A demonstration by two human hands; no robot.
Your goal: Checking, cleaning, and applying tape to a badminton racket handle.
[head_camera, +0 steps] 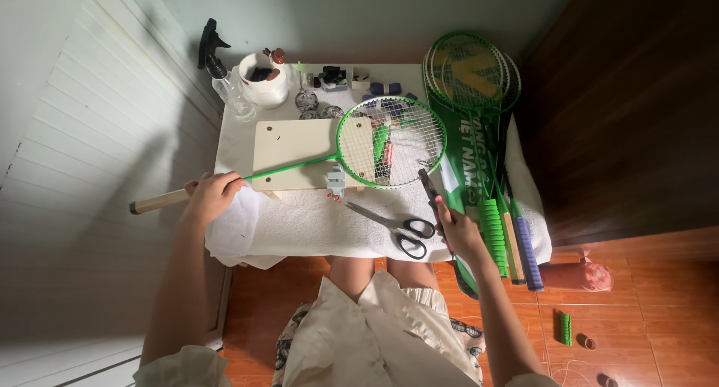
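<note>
My left hand (212, 196) is wrapped tight round the green racket (314, 162) low on its shaft, just above the pale wooden handle that juts out past the tabletop's left edge. My right hand (458, 233) is closed on a dark pliers-like tool (429, 189), its tip pointing at the lower right rim of the racket head; can't tell if the tip touches the strings. The racket lies flat, its head over the middle of the tabletop and its shaft crossing a pale wooden board (299, 151) on the white towel (314, 222). I judge it light, with a stiff frame, a slightly whippy thin shaft and a taut string bed that damages easily, so the handle or low shaft is the safe hold, never the strings. Scissors (397, 226) lie near the front edge, just left of my right hand. Spare rackets (479, 117) are stacked along the right edge, and a spray bottle (225, 76) and a white pot (264, 84) stand at the far left corner.
</note>
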